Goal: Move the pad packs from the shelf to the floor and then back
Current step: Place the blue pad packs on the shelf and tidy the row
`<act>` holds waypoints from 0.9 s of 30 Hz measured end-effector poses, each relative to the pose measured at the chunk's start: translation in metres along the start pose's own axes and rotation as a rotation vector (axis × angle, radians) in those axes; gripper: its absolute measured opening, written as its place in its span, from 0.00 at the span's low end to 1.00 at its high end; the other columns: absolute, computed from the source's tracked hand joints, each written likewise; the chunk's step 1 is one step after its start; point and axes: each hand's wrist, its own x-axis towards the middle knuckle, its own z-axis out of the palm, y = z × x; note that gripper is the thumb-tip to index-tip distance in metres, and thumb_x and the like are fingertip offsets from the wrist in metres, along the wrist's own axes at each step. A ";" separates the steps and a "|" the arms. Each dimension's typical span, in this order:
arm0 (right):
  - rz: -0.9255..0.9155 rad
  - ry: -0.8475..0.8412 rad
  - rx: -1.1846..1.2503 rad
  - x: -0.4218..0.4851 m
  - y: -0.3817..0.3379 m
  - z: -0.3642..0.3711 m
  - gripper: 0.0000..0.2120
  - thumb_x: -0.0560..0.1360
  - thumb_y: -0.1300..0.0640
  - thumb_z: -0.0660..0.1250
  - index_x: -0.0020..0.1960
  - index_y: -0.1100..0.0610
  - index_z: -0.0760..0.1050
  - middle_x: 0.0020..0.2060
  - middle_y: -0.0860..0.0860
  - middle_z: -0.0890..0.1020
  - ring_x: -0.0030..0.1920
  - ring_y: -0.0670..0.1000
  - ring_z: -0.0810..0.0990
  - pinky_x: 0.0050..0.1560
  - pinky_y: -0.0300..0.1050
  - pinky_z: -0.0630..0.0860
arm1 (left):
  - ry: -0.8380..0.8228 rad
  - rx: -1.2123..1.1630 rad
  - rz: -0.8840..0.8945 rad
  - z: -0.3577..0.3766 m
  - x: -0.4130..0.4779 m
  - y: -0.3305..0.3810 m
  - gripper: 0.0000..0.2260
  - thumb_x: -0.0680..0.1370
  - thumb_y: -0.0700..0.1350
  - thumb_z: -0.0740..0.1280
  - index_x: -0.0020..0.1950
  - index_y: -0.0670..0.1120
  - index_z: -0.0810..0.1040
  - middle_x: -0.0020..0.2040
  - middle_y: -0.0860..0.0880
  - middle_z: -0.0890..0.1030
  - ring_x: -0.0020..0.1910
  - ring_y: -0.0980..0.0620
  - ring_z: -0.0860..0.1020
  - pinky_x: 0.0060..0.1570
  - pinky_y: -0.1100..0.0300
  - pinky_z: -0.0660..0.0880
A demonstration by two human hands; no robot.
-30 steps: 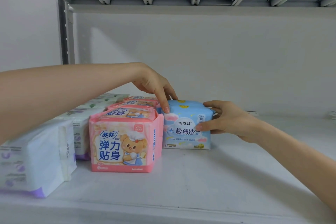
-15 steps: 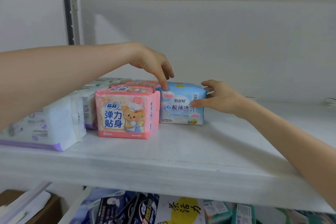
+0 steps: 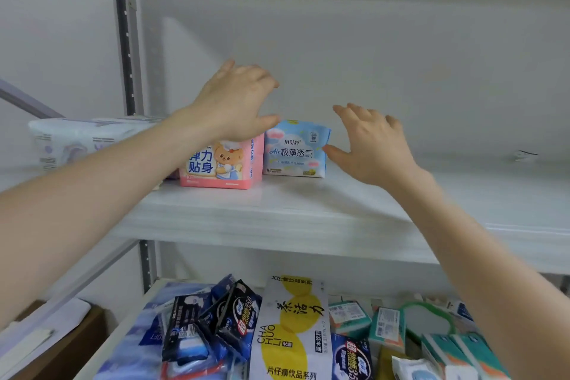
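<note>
Fingers apart, gripping nothing: left hand [image 3: 237,102] above the pink pack [image 3: 222,163], right hand [image 3: 373,145] with its thumb at the right edge of the blue pack [image 3: 294,149], contact unclear. Both packs upright on the shelf [image 3: 277,213], side by side. Further left, a white pack [image 3: 77,139].

Both arms outstretched; left hand [image 3: 237,102] and right hand [image 3: 373,145] spread-fingered (palms forward), empty

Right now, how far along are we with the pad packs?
Done: the white pack, pink pack and blue pack sit on the shelf. In hand: nothing; the left hand and right hand are open by the blue pack. Left: unclear whether the floor trip is finished or not yet begun.
</note>
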 end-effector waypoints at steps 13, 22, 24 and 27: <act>0.149 0.084 -0.235 -0.105 -0.056 -0.051 0.32 0.77 0.42 0.60 0.75 0.54 0.59 0.75 0.55 0.63 0.74 0.54 0.61 0.72 0.63 0.51 | 0.145 0.106 0.036 -0.014 -0.128 0.021 0.27 0.78 0.56 0.61 0.73 0.43 0.67 0.74 0.41 0.66 0.76 0.43 0.60 0.74 0.43 0.47; 0.169 -0.007 -0.234 -0.182 -0.115 -0.071 0.31 0.77 0.44 0.60 0.75 0.55 0.59 0.76 0.57 0.61 0.76 0.56 0.58 0.73 0.65 0.48 | 0.076 0.141 0.007 -0.032 -0.246 0.023 0.29 0.77 0.56 0.64 0.74 0.43 0.67 0.75 0.41 0.66 0.76 0.43 0.61 0.74 0.43 0.51; 0.159 -0.033 -0.216 -0.188 -0.128 -0.074 0.31 0.78 0.42 0.57 0.77 0.54 0.56 0.76 0.56 0.60 0.77 0.55 0.56 0.74 0.64 0.46 | 0.064 0.151 -0.023 -0.038 -0.266 0.016 0.29 0.74 0.55 0.69 0.71 0.42 0.72 0.72 0.40 0.70 0.73 0.42 0.66 0.72 0.40 0.60; 0.122 -0.051 -0.182 -0.192 -0.149 -0.077 0.32 0.78 0.41 0.55 0.77 0.53 0.55 0.77 0.55 0.59 0.77 0.54 0.55 0.74 0.63 0.45 | 0.049 0.136 -0.075 -0.048 -0.292 0.002 0.31 0.69 0.54 0.74 0.68 0.41 0.76 0.69 0.38 0.74 0.70 0.41 0.71 0.68 0.38 0.66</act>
